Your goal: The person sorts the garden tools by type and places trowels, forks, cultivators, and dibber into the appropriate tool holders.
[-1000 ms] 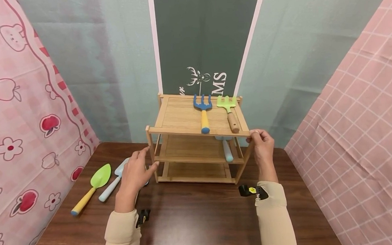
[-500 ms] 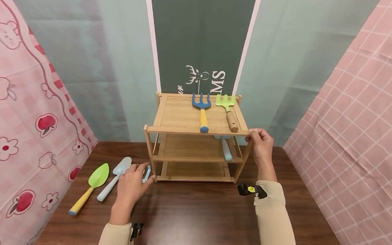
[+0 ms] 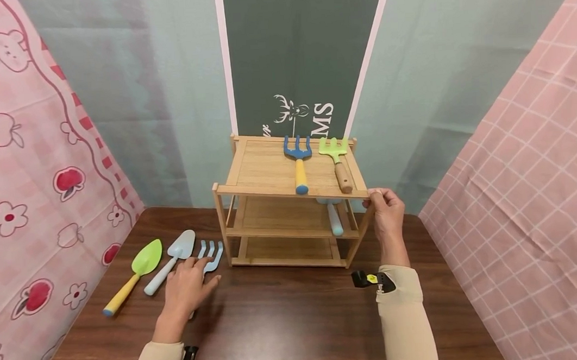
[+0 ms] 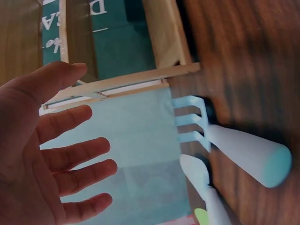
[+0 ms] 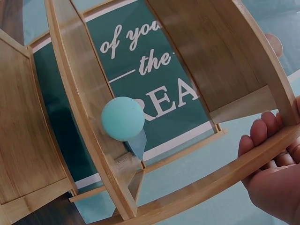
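Note:
My left hand (image 3: 186, 287) hovers over a light blue hand fork (image 3: 213, 260), its fingers spread and apart from it in the left wrist view. That fork's pale handle (image 4: 248, 152) lies on the table, mostly hidden under the hand in the head view. Beside it lie a light blue trowel (image 3: 180, 248) and a green trowel with a yellow handle (image 3: 146, 259). My right hand (image 3: 388, 213) grips the front right post of a three-tier wooden shelf (image 3: 263, 170). On its top are a blue fork (image 3: 299, 163) and a green fork (image 3: 337, 161).
A tool with a pale blue handle (image 3: 336, 221) lies on the middle tier, its head partly hidden. The dark wooden table (image 3: 296, 321) is enclosed by a patterned pink cloth (image 3: 40, 214) at left, a checked pink one (image 3: 524, 189) at right and a green-grey cloth behind.
My left hand has moved down and toward me from the shelf's left post, uncovering the light blue fork's tines and the trowel. My right hand keeps its grip.

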The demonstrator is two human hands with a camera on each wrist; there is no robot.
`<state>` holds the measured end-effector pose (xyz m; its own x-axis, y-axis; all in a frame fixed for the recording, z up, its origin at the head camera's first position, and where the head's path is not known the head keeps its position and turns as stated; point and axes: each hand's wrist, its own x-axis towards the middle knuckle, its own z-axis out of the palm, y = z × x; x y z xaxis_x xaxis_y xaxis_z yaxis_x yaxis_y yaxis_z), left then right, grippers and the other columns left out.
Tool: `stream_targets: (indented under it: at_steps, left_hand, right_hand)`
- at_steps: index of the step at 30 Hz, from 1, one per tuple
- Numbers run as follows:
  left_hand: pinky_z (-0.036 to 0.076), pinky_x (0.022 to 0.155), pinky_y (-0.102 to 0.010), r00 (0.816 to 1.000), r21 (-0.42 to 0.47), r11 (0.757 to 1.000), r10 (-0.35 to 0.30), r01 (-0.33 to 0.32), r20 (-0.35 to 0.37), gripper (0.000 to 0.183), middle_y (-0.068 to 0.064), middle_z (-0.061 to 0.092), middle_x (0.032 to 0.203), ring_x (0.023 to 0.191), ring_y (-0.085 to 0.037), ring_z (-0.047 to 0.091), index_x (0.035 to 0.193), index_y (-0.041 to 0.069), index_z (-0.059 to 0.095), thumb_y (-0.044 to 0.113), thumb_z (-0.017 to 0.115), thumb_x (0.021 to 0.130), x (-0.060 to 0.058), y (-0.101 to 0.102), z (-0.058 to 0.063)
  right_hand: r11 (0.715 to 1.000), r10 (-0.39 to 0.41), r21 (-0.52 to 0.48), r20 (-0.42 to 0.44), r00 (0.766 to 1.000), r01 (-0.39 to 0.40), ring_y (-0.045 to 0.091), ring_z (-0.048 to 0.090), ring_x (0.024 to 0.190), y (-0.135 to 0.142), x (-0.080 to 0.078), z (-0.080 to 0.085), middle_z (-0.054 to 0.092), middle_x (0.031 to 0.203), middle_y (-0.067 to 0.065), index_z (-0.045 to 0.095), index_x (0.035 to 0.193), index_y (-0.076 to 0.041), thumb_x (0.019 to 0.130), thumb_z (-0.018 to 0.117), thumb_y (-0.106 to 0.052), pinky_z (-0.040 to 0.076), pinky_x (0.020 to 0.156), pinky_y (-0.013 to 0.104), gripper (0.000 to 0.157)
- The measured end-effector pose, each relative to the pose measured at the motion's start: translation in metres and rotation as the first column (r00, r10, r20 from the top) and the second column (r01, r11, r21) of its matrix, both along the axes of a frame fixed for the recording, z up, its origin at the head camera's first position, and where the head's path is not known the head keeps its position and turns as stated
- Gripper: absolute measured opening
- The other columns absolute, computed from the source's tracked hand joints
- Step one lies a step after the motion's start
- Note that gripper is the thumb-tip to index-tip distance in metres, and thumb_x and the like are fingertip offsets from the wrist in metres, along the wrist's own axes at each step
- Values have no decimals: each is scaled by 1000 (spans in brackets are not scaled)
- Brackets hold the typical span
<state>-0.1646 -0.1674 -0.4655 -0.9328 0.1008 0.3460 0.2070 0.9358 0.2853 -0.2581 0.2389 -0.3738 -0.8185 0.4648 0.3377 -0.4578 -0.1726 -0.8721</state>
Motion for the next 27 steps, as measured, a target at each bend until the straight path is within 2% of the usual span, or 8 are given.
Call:
stream_targets:
  at_steps: [9,19,24,27]
  left_hand:
    - [41,64,-56,999,22,999,33,-34,18,49,-22,57,103,89,-42,54,111,3,64,34,74,75,6,-10,-16]
    - [41,67,-61,988,98,991,82,-95,133,54,-25,55,109,95,-46,52,116,3,61,35,74,75,17,-18,-32]
    - [41,69,-61,987,189,978,59,-87,147,59,-26,53,111,96,-48,51,124,5,56,32,75,76,21,-22,-44]
    - [41,74,-60,986,274,958,37,-81,161,62,-27,51,114,101,-46,50,128,5,52,29,75,76,22,-25,-53]
  right_hand:
    - [1000,3,11,-15,1000,-3,16,56,53,0,0,0,58,66,6,64,71,-5,86,54,6,49,56,25,21]
    - [1000,6,0,-15,1000,-6,16,56,53,0,1,-1,59,68,6,64,71,-4,86,55,5,49,57,26,20]
    - [1000,10,0,-21,1000,-10,17,56,54,1,1,-1,58,70,7,64,73,-2,87,56,4,49,59,27,17]
    - [1000,13,-4,-24,1000,-13,17,56,55,1,1,-1,59,70,6,63,74,1,87,56,4,49,59,27,15]
